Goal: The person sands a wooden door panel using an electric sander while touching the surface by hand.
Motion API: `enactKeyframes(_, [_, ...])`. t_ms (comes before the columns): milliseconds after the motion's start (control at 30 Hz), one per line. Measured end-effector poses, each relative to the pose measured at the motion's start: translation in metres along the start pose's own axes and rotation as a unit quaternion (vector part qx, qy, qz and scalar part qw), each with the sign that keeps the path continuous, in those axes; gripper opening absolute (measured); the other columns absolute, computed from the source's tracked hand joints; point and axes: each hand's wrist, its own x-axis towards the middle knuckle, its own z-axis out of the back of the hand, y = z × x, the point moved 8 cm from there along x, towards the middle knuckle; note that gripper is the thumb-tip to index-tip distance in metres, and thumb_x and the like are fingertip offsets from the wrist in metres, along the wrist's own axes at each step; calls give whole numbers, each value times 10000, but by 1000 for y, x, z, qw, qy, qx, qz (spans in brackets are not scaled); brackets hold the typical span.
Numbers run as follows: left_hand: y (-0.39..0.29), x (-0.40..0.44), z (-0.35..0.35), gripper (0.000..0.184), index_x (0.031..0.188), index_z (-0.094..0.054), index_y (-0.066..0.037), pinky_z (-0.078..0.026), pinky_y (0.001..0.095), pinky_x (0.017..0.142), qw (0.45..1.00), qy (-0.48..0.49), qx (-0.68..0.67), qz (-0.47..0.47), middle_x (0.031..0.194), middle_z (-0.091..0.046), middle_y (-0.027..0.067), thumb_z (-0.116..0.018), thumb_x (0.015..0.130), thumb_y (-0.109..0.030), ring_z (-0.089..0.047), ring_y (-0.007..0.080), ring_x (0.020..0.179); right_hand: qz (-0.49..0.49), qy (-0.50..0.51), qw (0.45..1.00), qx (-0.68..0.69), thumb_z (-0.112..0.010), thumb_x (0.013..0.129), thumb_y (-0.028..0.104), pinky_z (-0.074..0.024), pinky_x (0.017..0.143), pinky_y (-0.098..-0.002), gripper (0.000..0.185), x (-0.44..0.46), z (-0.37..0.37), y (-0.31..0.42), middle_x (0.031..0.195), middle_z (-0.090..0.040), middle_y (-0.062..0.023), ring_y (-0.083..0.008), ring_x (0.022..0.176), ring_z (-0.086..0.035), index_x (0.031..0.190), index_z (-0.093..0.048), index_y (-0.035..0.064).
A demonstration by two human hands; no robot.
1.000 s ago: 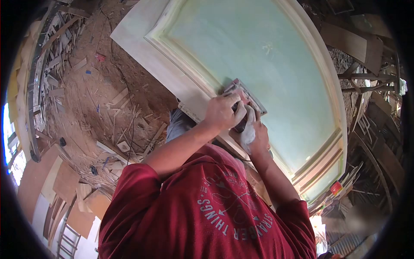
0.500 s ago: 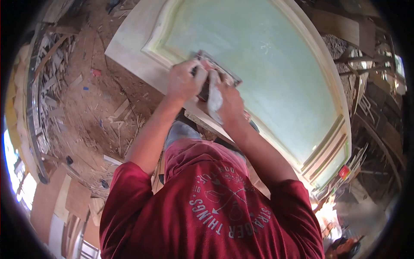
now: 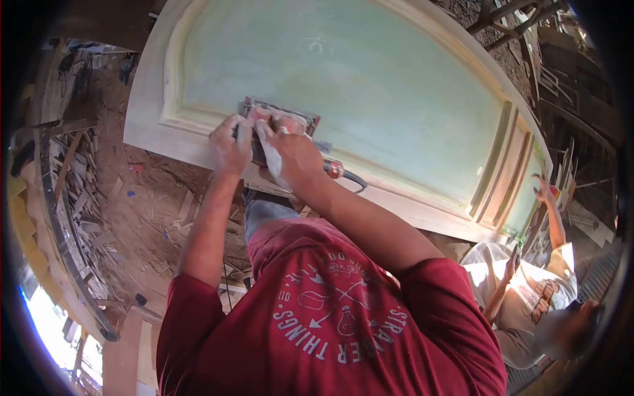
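A red-and-grey power sander (image 3: 305, 121), dusty with white powder, lies flat on the pale green recessed panel of a large wooden door (image 3: 396, 119). My right hand (image 3: 297, 162) wraps over its body, fingers dusted white. At the sander's left end, my left hand (image 3: 228, 148) is closed with its fingertips pressed against the tool. A dark cord (image 3: 356, 179) loops from the tool's rear, beside my right wrist. The sander sits close to the moulding (image 3: 205, 119) along the panel's near edge. Its underside is hidden.
Another person (image 3: 522, 290) in a light shirt is at the door's right end, one hand (image 3: 543, 190) raised near it. Wood scraps (image 3: 92, 231) and shavings litter the dirt floor (image 3: 145, 224) to the left. Dark timber pieces (image 3: 515, 23) stand beyond the door.
My view has shifted, and the door appears lower and turned. The sander, still in both hands, now lies more level in view. The other person has come into sight at right.
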Motion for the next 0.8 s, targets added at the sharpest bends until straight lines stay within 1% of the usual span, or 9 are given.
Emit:
enactKeyframes(100, [-24,-24,-40,184,922,-694,3,-574,477,733,1000,24,6,-11,856,-723,217,-607,1035,-113,-715,428,770,-20,32,998,-46,-907,837,344,-648,900,-553,941,-38,40,-15,1445,-663,-263,-457,1123,-755,1626,-447,120])
enactKeyframes(233, [-84,-48,-85,163,935,-703,1,-587,492,744,999,48,-14,-19,877,-730,232,-633,1032,-109,-735,452,803,-74,95,989,-82,-906,839,355,-659,881,-547,943,-88,67,-58,1517,-615,-282,-470,1128,-754,1616,-434,105])
enactKeyframes(267, [-96,-55,-96,160,945,-707,3,-590,497,748,998,51,-19,-20,883,-733,238,-639,1032,-112,-739,459,813,-59,64,991,-98,-911,826,362,-657,857,-556,950,-103,77,-64,1497,-620,-295,-473,1088,-764,1613,-439,118])
enactKeyframes(367, [-130,-71,-131,148,983,-720,4,-594,513,756,996,68,-59,-18,904,-745,252,-655,1031,-120,-747,472,841,-47,29,993,-107,-913,817,367,-656,840,-561,935,-140,85,-103,1481,-623,-306,-477,1036,-774,1600,-456,140])
enactKeyframes(400, [-140,-75,-141,146,996,-724,4,-594,518,759,994,75,-77,-16,912,-750,257,-661,1030,-123,-748,476,849,-38,19,994,-104,-919,801,380,-656,839,-561,929,-152,93,-110,1499,-621,-294,-484,1017,-774,1584,-475,146])
enactKeyframes(533, [-178,-95,-182,154,1009,-742,-12,-599,522,736,988,105,-113,-18,915,-753,256,-699,1025,-159,-750,469,848,-104,71,986,-112,-928,772,414,-661,833,-563,936,-196,110,-151,1528,-623,-253,-496,953,-780,1561,-504,142])
enactKeyframes(633, [-208,-105,-211,170,1029,-747,-23,-594,528,747,977,127,-167,-22,925,-760,255,-699,1042,-186,-750,468,852,-128,94,980,-119,-941,764,388,-664,841,-549,987,-227,126,-176,1630,-539,-240,-482,1020,-780,1600,-476,146])
enactKeyframes(700, [-221,-114,-230,189,1035,-749,-24,-595,527,745,970,153,-187,-28,928,-761,252,-711,1045,-209,-751,461,848,-134,81,981,-118,-943,737,409,-663,844,-561,1014,-245,132,-195,1622,-548,-237,-483,1001,-783,1598,-479,143])
enactKeyframes(800, [-235,-125,-250,205,1035,-748,-22,-590,529,729,965,157,-207,-31,931,-762,245,-726,1043,-226,-751,458,852,-124,67,983,-114,-940,724,407,-662,858,-568,1012,-271,134,-226,1628,-547,-231,-489,987,-783,1590,-488,140])
